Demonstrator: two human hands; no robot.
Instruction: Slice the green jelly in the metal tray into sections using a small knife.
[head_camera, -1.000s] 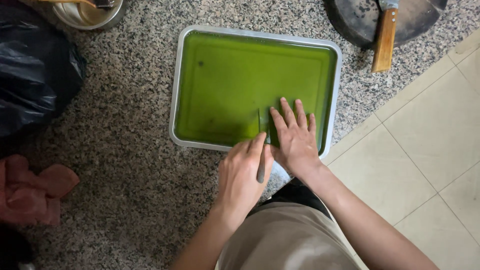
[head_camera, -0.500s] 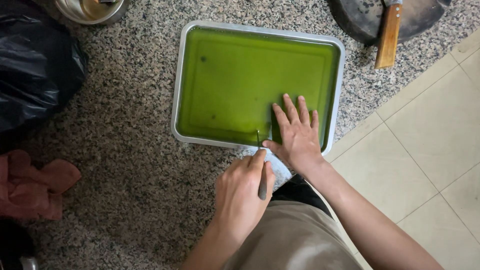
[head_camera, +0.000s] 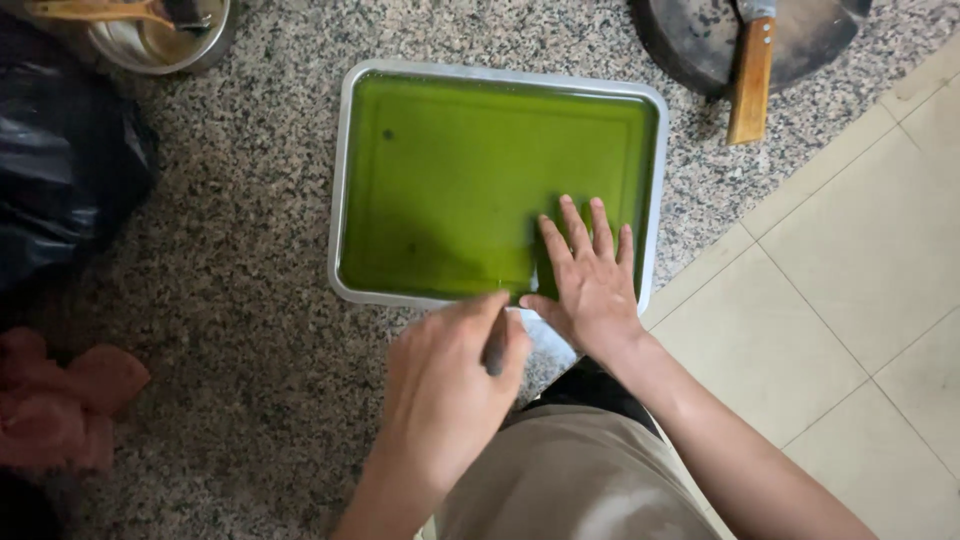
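A rectangular metal tray (head_camera: 345, 180) filled with a smooth green jelly slab (head_camera: 460, 170) sits on a speckled granite surface (head_camera: 230, 300). My right hand (head_camera: 590, 285) lies flat on the jelly's near right corner, fingers spread. My left hand (head_camera: 445, 390) is closed around a thin knife (head_camera: 495, 352), held just outside the tray's near rim, beside my right thumb. Most of the blade is hidden by my fingers. A faint straight cut line runs through the jelly just left of my right hand.
A black plastic bag (head_camera: 60, 170) lies at the left. A metal bowl (head_camera: 165, 30) stands at the top left. A dark round chopping block (head_camera: 700, 40) bearing a wooden-handled cleaver (head_camera: 750, 80) is at the top right. A pink cloth (head_camera: 60, 400) lies at the lower left, pale floor tiles (head_camera: 850, 280) at the right.
My left hand has drawn the knife back through the jelly toward me, to the tray's near rim. My right hand has stayed flat on the jelly.
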